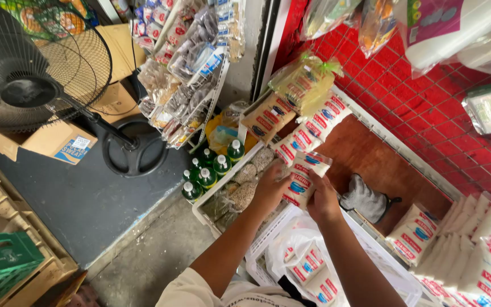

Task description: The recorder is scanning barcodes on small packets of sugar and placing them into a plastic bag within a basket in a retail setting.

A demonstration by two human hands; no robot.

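I had both hands on one white packet [304, 177] with red and blue print: my left hand [270, 187] clasped its left edge and my right hand [323, 199] its lower right corner, fingers closed round it. It hung over the wooden shelf [370, 156], just beside the row of like packets [308, 128] lying up and left of it, with my left hand the nearer to that row. Its long axis ran from my wrists up and away toward the red wire grid [427, 108], top end tilted right, matching the row's slant.
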